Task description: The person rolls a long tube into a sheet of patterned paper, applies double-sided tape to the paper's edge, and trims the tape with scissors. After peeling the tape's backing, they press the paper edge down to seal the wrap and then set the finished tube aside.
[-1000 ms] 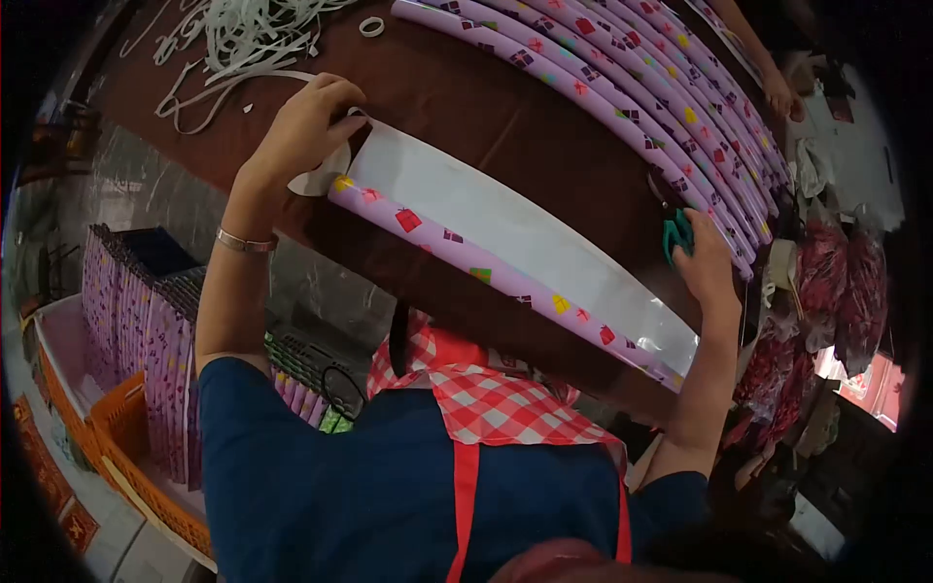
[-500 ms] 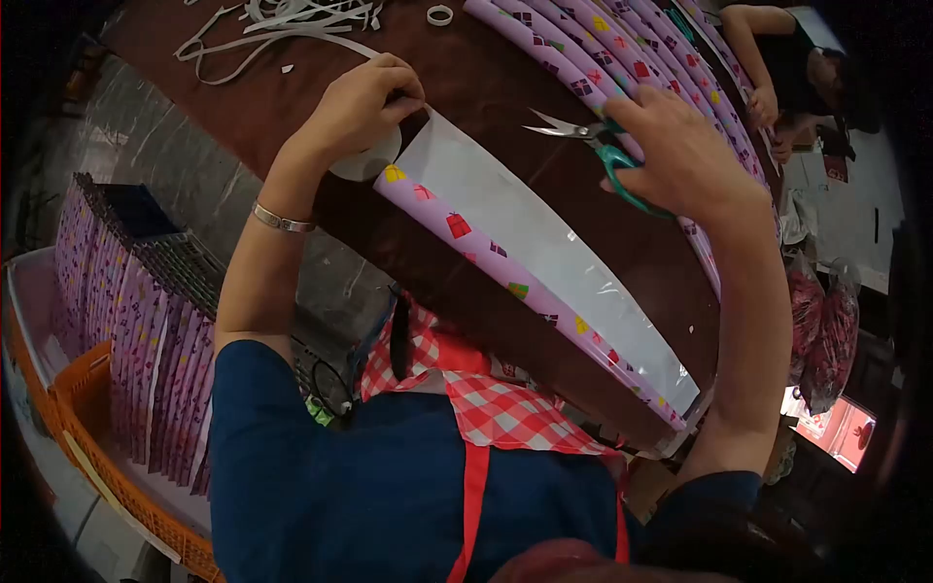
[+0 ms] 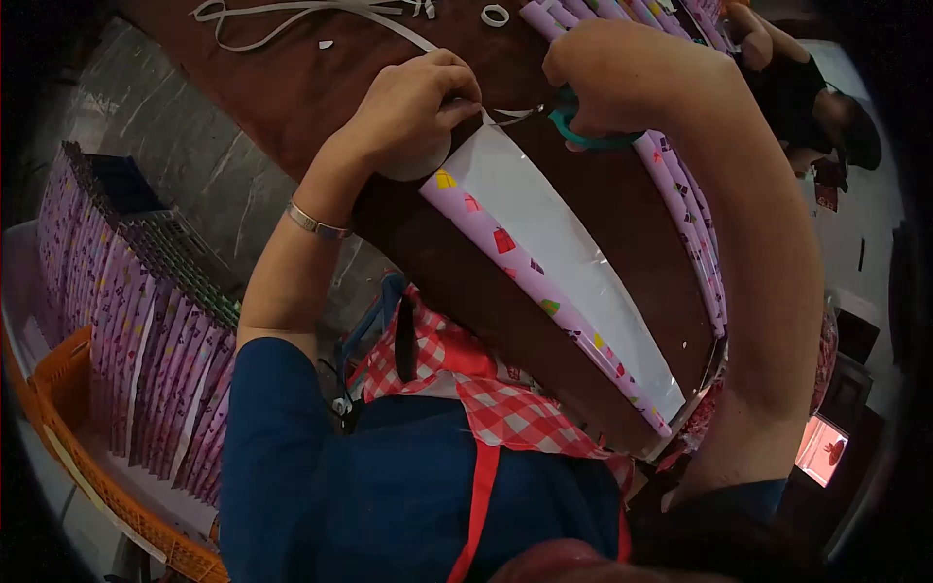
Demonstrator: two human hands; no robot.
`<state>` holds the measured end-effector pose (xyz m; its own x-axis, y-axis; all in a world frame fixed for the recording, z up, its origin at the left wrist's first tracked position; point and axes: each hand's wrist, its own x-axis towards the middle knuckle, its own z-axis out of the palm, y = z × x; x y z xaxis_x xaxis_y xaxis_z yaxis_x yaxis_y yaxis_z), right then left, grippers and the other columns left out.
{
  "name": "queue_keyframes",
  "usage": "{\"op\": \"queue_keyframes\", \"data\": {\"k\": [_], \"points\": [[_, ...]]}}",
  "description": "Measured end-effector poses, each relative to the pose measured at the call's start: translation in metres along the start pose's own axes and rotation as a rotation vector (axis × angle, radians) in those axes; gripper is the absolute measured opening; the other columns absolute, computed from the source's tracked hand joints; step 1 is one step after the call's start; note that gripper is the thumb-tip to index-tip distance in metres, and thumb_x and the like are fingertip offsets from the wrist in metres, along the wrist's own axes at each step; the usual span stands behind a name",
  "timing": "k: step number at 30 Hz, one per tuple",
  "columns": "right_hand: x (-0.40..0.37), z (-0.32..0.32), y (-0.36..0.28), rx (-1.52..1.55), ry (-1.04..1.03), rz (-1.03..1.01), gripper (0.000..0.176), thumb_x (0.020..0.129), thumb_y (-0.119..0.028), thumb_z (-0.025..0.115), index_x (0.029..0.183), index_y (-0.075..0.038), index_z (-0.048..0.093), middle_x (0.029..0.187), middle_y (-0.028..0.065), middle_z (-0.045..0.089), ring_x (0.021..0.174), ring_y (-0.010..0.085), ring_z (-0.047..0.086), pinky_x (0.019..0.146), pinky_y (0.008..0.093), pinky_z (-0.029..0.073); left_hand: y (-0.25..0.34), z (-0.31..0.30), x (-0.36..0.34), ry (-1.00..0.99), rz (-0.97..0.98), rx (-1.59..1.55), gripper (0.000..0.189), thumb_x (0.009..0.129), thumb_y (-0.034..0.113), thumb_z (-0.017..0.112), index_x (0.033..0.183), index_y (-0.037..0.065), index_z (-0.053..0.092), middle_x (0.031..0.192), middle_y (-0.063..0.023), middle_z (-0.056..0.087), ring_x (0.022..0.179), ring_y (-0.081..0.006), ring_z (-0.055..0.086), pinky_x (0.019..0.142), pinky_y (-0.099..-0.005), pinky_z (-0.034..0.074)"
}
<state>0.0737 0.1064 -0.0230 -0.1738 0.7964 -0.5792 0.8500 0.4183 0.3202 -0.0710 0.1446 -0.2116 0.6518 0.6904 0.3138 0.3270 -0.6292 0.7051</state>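
A partly rolled sheet of purple gift-print wrapping paper [image 3: 549, 307], white inside [image 3: 539, 209], lies along the brown-covered table. My left hand [image 3: 413, 109] pinches its far left corner, fingers closed. A white strip [image 3: 389, 21] runs from behind those fingers across the table, and a pale round disc [image 3: 423, 163] shows beneath the palm. Wrapped around the teal handles of a pair of scissors [image 3: 588, 136] is my right hand [image 3: 598, 78]. The scissors' metal blades point left, their tips right at the pinched corner and partly hidden behind it.
More purple paper rolls [image 3: 680, 199] lie along the right side of the table. A white ring [image 3: 495, 16] and a small scrap [image 3: 326, 45] sit at the back. An orange crate [image 3: 68, 389] of folded purple paper stands at left. Another person [image 3: 787, 83] is at upper right.
My right hand has brought the scissors left, from apart over the table to the paper's corner. My left hand still pinches that corner. The camera view has shifted a little.
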Motion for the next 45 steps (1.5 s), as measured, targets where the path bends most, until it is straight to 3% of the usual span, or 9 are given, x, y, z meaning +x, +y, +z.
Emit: {"op": "queue_keyframes", "data": {"k": [7,28,30,34,37,41,45], "points": [[0.021,-0.009,-0.011,-0.029,-0.137,0.061,0.032,0.066,-0.017,0.079,0.095,-0.006,0.071,0.087,0.0139,0.07,0.087,0.0305,0.068,0.075,0.0415,0.053,0.0,0.005,0.001,0.042,0.045,0.026,0.007,0.082,0.013,0.068,0.087,0.007,0.068,0.1,-0.0027,0.065,0.087,-0.0249,0.065,0.077,-0.0351,0.052],[0.028,-0.005,-0.015,-0.161,-0.064,-0.054,0.021,0.067,-0.013,0.075,0.086,-0.006,0.07,0.083,0.0131,0.068,0.085,0.0304,0.067,0.076,0.0411,0.053,-0.002,0.008,0.001,0.093,0.11,-0.014,0.008,0.08,0.009,0.069,0.087,0.007,0.067,0.097,-0.0049,0.064,0.083,-0.026,0.065,0.073,-0.0354,0.053],[0.029,-0.002,-0.015,-0.2,-0.053,-0.07,0.02,0.068,-0.012,0.075,0.086,-0.005,0.07,0.083,0.0127,0.068,0.085,0.0301,0.068,0.076,0.0408,0.054,-0.003,0.008,0.001,0.08,0.096,-0.035,0.01,0.081,0.017,0.067,0.088,0.011,0.071,0.095,-0.0041,0.065,0.087,-0.025,0.064,0.076,-0.0376,0.052],[0.032,-0.001,-0.018,-0.264,-0.072,-0.058,0.015,0.07,-0.009,0.071,0.085,-0.005,0.07,0.082,0.013,0.068,0.085,0.03,0.068,0.077,0.0407,0.054,-0.004,0.008,0.0,0.088,0.109,-0.059,0.009,0.081,0.017,0.068,0.087,0.01,0.07,0.095,-0.0041,0.065,0.087,-0.025,0.064,0.076,-0.0376,0.052],[0.033,0.003,-0.016,-0.264,-0.078,-0.059,0.015,0.07,-0.008,0.07,0.085,-0.005,0.07,0.083,0.0136,0.068,0.086,0.0304,0.068,0.077,0.0408,0.054,-0.003,0.008,0.001,0.102,0.173,-0.048,0.008,0.081,0.008,0.069,0.088,0.005,0.067,0.096,-0.0065,0.063,0.084,-0.0268,0.064,0.074,-0.0345,0.052],[0.032,0.012,-0.015,-0.265,-0.085,-0.058,0.015,0.071,-0.006,0.068,0.086,-0.005,0.07,0.085,0.0144,0.069,0.088,0.0309,0.068,0.078,0.0411,0.054,-0.006,0.01,0.002,0.137,0.13,-0.113,0.008,0.081,0.015,0.068,0.086,0.009,0.07,0.094,-0.0043,0.064,0.087,-0.0251,0.063,0.075,-0.0373,0.051],[0.022,0.052,0.008,-0.083,0.136,-0.075,0.024,0.074,-0.006,0.068,0.097,-0.004,0.065,0.094,0.0163,0.066,0.094,0.0338,0.065,0.081,0.0433,0.051,-0.007,0.01,-0.001,0.197,0.051,-0.157,0.012,0.083,0.011,0.069,0.094,0.005,0.07,0.098,-0.0074,0.064,0.085,-0.0256,0.065,0.073,-0.0334,0.051]]}}
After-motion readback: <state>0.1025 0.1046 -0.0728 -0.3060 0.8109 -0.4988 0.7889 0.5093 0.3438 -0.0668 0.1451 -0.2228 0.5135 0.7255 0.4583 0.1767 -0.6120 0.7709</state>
